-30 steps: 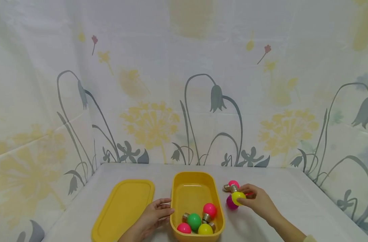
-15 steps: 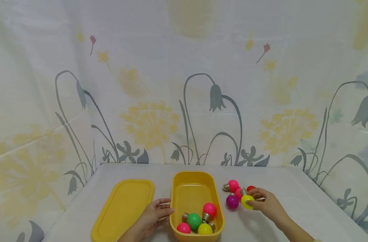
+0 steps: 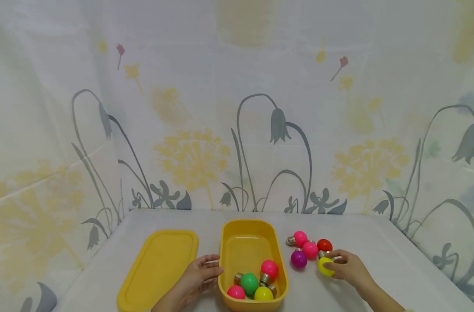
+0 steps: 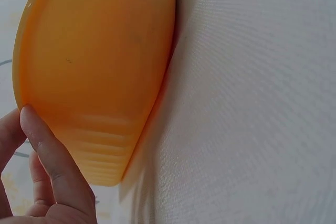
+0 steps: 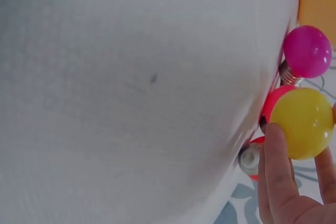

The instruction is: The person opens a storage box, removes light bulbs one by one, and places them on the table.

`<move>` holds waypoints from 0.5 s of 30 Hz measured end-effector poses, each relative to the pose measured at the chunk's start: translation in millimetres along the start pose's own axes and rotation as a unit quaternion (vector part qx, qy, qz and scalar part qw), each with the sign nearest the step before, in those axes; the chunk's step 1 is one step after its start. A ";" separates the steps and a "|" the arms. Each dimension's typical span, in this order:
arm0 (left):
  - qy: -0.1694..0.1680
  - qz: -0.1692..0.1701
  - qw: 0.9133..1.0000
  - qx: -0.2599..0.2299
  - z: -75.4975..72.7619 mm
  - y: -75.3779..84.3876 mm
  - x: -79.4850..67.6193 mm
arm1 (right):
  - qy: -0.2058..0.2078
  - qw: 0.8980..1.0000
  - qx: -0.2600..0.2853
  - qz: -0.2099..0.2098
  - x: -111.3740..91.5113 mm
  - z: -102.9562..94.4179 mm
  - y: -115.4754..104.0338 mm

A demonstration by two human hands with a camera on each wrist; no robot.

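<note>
Toy-like round light bulbs with silver screw bases are spread between a yellow box and my right hand. My right hand (image 3: 348,269) pinches a yellow light bulb (image 5: 303,123) just above the table, its base pointing away. My left hand (image 3: 201,277) touches the left rim of the yellow box (image 3: 223,242) with its fingertips; the left wrist view has them against the box wall (image 4: 100,51). Inside the box, at its near end, lie a green bulb (image 3: 249,284), another yellow bulb (image 3: 264,294) and pink bulbs (image 3: 269,269).
Right of the box lie a purple bulb (image 3: 298,259), pink bulbs (image 3: 310,250) and a red bulb (image 3: 324,245), close together on the white tabletop (image 3: 377,255). A flat yellow lid (image 3: 159,264) lies left of the box. Behind hangs a flower-printed curtain (image 3: 237,130).
My right hand has moved right and slightly nearer with the yellow bulb, uncovering the pink and red bulbs. My left hand has stayed at the box.
</note>
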State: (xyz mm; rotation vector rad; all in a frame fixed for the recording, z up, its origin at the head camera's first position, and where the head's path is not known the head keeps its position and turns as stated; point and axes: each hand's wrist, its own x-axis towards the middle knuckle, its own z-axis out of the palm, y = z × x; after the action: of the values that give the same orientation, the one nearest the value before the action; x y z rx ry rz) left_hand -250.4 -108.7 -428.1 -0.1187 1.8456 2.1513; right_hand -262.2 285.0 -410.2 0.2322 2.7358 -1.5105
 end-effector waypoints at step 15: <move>-0.015 0.018 1.000 -0.008 -3.0 -6.0 4.3 | -0.002 1.000 -0.014 0.001 12.2 5.1 6.0</move>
State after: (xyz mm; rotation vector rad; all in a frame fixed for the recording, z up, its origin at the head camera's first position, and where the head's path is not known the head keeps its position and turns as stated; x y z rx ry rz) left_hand -253.2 -110.2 -435.4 -0.0583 1.8267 2.1805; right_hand -273.8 285.4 -418.9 0.2293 2.7498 -1.4706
